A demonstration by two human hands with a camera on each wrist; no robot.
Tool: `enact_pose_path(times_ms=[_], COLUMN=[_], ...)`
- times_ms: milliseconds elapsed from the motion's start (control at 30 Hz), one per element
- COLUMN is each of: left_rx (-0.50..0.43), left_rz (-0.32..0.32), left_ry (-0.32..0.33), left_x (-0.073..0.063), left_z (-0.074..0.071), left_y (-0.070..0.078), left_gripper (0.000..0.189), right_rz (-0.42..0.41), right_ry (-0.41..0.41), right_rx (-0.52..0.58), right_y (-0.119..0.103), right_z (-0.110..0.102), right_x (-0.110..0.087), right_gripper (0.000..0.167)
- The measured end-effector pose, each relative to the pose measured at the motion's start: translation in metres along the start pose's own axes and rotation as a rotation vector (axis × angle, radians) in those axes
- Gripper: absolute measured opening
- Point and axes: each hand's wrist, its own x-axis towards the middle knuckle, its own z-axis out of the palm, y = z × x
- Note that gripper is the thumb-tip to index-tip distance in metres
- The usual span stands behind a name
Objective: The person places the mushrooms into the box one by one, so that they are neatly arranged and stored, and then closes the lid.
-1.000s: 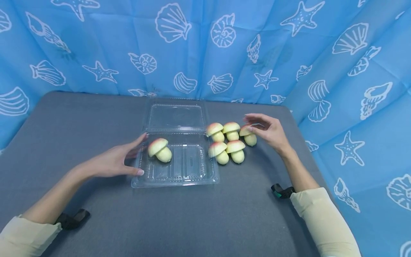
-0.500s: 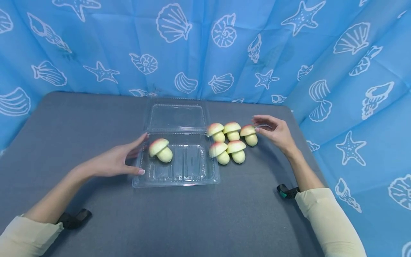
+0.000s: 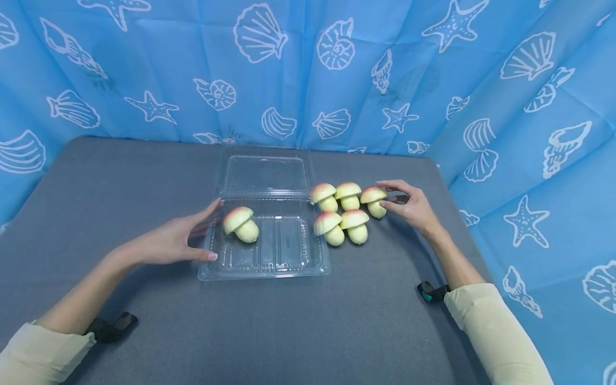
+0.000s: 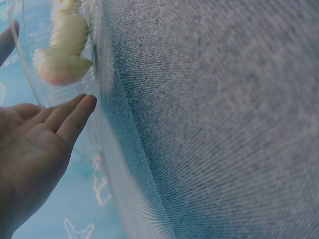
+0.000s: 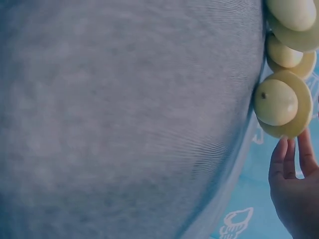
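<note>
A clear plastic clamshell container (image 3: 289, 240) lies opened flat, its lid (image 3: 267, 174) folded back. One toy mushroom (image 3: 246, 231), pale yellow with a pink-tinged cap, lies tilted in its left part. At the container's left side is my left hand (image 3: 166, 241), thumb and fingers spread along the rim; in the left wrist view this hand (image 4: 40, 149) has its fingers extended. My right hand (image 3: 415, 207) is at the rightmost mushroom (image 3: 373, 195), thumb by the stem, fingers beside the cap. In the right wrist view, fingertips touch that mushroom's (image 5: 275, 102) edge.
Several more mushrooms stand close together in two rows just right of the container, among them a front one (image 3: 357, 234) and a back one (image 3: 349, 197). Grey cloth covers the table (image 3: 269, 331). A blue shell-print curtain (image 3: 298, 69) hangs behind and to the right.
My right hand drew back rightward from the rightmost mushroom, then its thumb and fingers lowered beside it again. The mushrooms, the container and my left hand stay where they were.
</note>
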Motion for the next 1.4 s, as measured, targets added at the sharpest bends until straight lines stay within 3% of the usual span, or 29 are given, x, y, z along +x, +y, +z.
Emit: enact_pose_path(times_ms=[233,767,900,1133,1400], left_rx=[0.019,0.017,0.014,-0.008,-0.023], left_rz=[-0.007,0.010,0.014,0.018,0.031], left_ry=[0.002,-0.004,-0.001,-0.002,0.003], left_x=[-0.001,0.001,0.000,0.000,0.002], left_z=[-0.002,-0.001,0.000,0.003,0.001], left_y=[0.000,0.000,-0.001,-0.003,-0.003], left_gripper=[0.116,0.115,0.115,0.115,0.117], right_rz=[0.057,0.115,0.125,0.157,0.110], right_ry=[-0.035,-0.131,-0.128,-0.119,-0.088], right_rx=[-0.010,-0.067,-0.073,-0.060,0.004], right_y=[-0.014,-0.010,-0.005,0.023,0.018], right_z=[0.005,0.004,0.005,0.006,0.001], right_x=[-0.002,-0.003,-0.003,-0.004,-0.001], right_gripper=[0.049,0.065,0.067,0.073,0.072])
